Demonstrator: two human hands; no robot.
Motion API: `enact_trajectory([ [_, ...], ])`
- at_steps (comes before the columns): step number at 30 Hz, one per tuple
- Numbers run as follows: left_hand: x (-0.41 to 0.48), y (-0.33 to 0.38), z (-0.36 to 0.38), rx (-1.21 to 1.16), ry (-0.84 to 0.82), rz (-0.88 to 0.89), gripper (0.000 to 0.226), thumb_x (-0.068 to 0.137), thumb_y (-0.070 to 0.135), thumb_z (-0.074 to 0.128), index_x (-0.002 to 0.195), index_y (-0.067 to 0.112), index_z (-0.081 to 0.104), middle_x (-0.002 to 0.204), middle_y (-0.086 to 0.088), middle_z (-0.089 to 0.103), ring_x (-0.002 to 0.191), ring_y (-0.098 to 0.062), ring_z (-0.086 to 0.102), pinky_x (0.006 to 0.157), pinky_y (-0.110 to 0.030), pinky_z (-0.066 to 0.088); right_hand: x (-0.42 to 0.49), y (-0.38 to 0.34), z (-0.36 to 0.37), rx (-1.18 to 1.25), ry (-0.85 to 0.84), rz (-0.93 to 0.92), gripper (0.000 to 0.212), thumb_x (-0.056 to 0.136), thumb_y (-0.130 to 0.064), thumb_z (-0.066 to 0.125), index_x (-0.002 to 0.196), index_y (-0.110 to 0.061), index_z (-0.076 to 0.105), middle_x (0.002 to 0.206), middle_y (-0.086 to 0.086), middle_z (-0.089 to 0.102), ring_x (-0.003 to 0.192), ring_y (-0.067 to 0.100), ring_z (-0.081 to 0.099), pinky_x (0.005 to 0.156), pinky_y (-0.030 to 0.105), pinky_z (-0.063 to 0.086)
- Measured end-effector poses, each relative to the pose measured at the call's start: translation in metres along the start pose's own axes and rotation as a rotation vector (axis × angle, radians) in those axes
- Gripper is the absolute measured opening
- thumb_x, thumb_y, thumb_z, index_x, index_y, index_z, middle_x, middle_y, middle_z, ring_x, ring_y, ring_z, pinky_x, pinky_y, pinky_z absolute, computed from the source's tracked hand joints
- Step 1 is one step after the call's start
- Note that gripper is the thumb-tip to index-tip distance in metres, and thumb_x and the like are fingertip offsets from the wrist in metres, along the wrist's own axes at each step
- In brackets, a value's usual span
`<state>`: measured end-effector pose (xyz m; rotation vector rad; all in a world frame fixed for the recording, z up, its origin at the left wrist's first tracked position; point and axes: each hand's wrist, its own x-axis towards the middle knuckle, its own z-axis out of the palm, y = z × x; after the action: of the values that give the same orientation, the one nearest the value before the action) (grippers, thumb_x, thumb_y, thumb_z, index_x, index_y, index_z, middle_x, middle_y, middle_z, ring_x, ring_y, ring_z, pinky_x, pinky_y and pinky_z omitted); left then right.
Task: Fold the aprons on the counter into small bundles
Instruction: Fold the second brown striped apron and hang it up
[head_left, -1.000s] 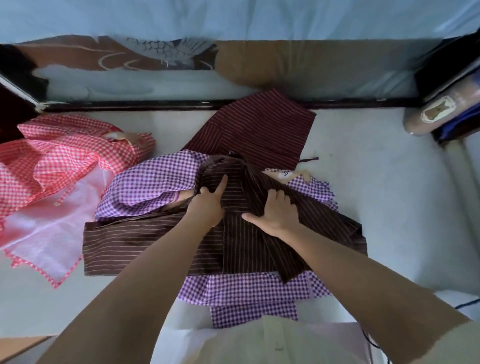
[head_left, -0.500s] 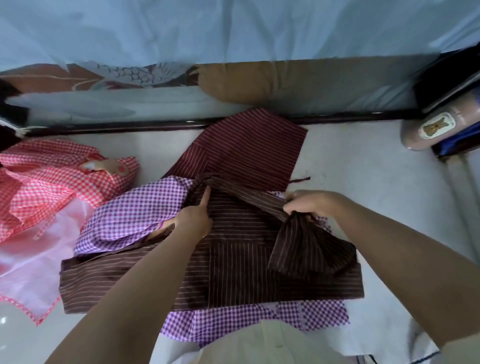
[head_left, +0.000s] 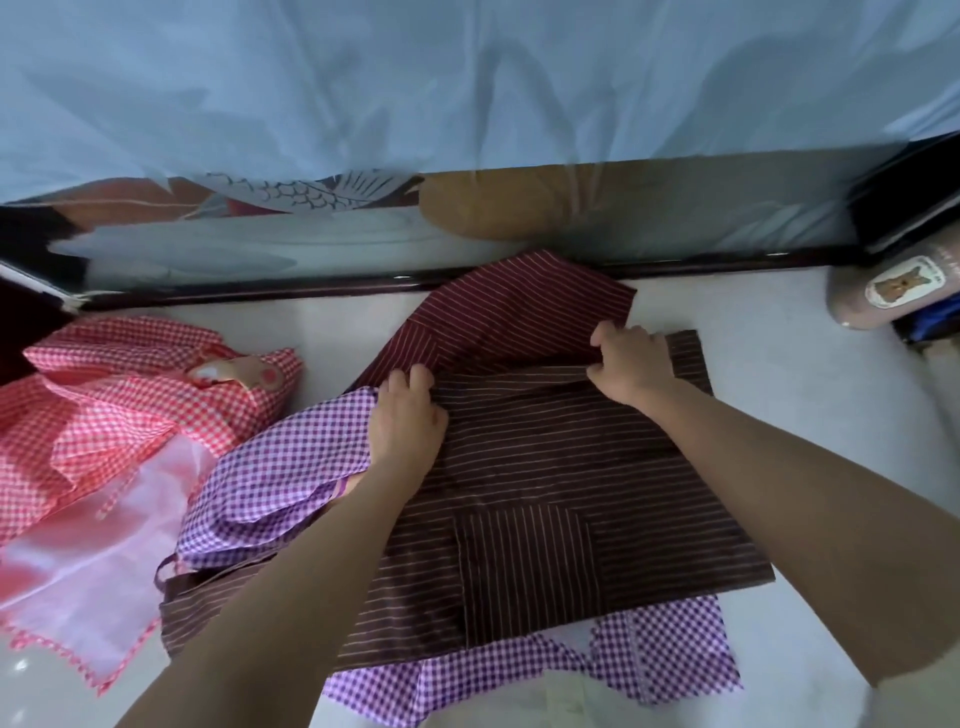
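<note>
Brown striped apron (head_left: 545, 493) spread flat across the middle of the counter (head_left: 810, 374), on top of a purple checked apron (head_left: 270, 478) showing at its left side and past its near edge. Square pocket (head_left: 524, 566) with upright stripes on the near half of the brown cloth. Left hand (head_left: 408, 421) at the far left corner of the brown apron, fingers (head_left: 410, 376) curled down and grasping the cloth's edge, right beside the purple checks. Right hand (head_left: 631, 364) at the far right corner, thumb and fingers pinching a narrow raised fold of the same apron, the fold stretched along the far edge between the two hands. Behind that fold, a reddish striped apron (head_left: 519, 312) lying slantwise, reaching back to the dark rail (head_left: 260, 293) at the rear of the counter. Off to the left, well apart from the hands, a red checked apron (head_left: 104, 405) in a loose crumpled heap, its pale pink lining (head_left: 88, 571) turned up toward the near edge. Pale blue sheet (head_left: 467, 78) hanging behind the rail. At the far right corner, a brownish roll (head_left: 878, 296) with an oval label.
</note>
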<state>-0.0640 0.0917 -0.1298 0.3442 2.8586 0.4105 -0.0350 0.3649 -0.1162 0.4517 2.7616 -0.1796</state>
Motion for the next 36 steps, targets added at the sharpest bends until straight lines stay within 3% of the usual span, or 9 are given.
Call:
enact_trajectory([
  [4,0.023,-0.001,0.002,0.034,-0.064,-0.064,0.053,0.089,0.023,0.065,0.134,0.009,0.042,0.126,-0.012,0.050,0.117,-0.028,0.047,0.097,-0.038,0.045,0.005,-0.019,0.009,0.145,0.049,-0.174,0.042,0.092,-0.021,0.060,0.132,-0.018,0.051,0.131,0.004,0.056,0.122,0.025,0.051,0.104,0.041,0.041],
  [12,0.034,-0.016,-0.003,-0.638,-0.172,-0.038,0.011,0.090,0.013,0.065,0.091,0.023,0.068,0.086,0.007,0.066,0.077,-0.002,0.058,0.063,-0.007,0.040,0.018,-0.084,0.015,0.446,-0.181,-0.457,0.062,0.094,-0.021,0.061,0.149,-0.027,0.033,0.153,-0.004,0.038,0.140,0.017,0.033,0.116,0.042,0.021],
  [15,0.032,-0.021,-0.004,-0.653,-0.213,0.004,0.012,0.089,0.012,0.064,0.092,0.023,0.065,0.085,0.008,0.066,0.075,0.001,0.057,0.066,-0.011,0.040,0.019,-0.099,0.015,0.339,-0.280,-0.464,0.043,0.096,-0.023,0.055,0.138,-0.028,0.046,0.119,-0.006,0.062,0.115,0.015,0.051,0.109,0.037,0.026],
  [18,0.030,-0.028,-0.002,-0.516,-0.267,-0.047,0.031,0.084,0.018,0.071,0.113,0.020,0.059,0.101,0.008,0.062,0.090,-0.008,0.057,0.077,-0.021,0.041,0.014,-0.103,0.014,0.402,-0.339,-0.430,0.017,0.096,-0.022,0.055,0.111,-0.023,0.063,0.088,-0.009,0.062,0.085,0.014,0.058,0.094,0.035,0.043],
  [22,0.026,-0.030,-0.004,-0.565,-0.246,-0.153,0.028,0.088,0.022,0.068,0.115,0.017,0.062,0.103,0.005,0.066,0.091,-0.013,0.062,0.080,-0.027,0.049,0.005,-0.088,0.013,0.444,-0.418,-0.452,0.013,0.095,-0.022,0.056,0.097,-0.018,0.068,0.094,0.003,0.067,0.080,0.020,0.062,0.082,0.044,0.053],
  [24,0.022,-0.031,-0.009,-0.750,-0.273,-0.230,0.010,0.092,0.023,0.064,0.099,0.017,0.069,0.089,0.000,0.071,0.081,-0.017,0.066,0.080,-0.034,0.055,-0.001,-0.083,0.014,0.477,-0.362,-0.464,0.017,0.093,-0.015,0.058,0.107,-0.019,0.065,0.109,-0.001,0.060,0.084,0.016,0.060,0.083,0.036,0.053],
  [27,0.015,-0.030,-0.019,-0.887,-0.362,-0.270,0.021,0.097,0.022,0.058,0.082,0.015,0.070,0.072,-0.004,0.068,0.068,-0.019,0.062,0.072,-0.034,0.051,-0.004,-0.089,0.012,0.601,-0.205,-0.467,0.042,0.092,-0.009,0.060,0.130,-0.024,0.052,0.127,-0.012,0.048,0.091,0.010,0.058,0.085,0.023,0.049],
  [32,0.012,-0.035,-0.023,-0.904,-0.331,-0.257,0.025,0.099,0.021,0.053,0.091,0.004,0.068,0.085,-0.028,0.066,0.072,-0.027,0.059,0.073,-0.041,0.050,-0.005,-0.107,0.014,0.455,-0.250,-0.531,0.025,0.091,-0.020,0.064,0.115,-0.023,0.061,0.109,-0.006,0.064,0.097,0.012,0.059,0.088,0.034,0.051],
  [36,0.015,-0.036,-0.023,-0.868,-0.285,-0.235,0.019,0.098,0.019,0.054,0.092,0.006,0.066,0.079,-0.019,0.066,0.071,-0.025,0.060,0.073,-0.043,0.052,-0.008,-0.106,0.013,0.437,-0.340,-0.460,0.023,0.089,-0.039,0.063,0.095,-0.017,0.068,0.086,-0.007,0.067,0.077,0.010,0.061,0.077,0.036,0.053],
])
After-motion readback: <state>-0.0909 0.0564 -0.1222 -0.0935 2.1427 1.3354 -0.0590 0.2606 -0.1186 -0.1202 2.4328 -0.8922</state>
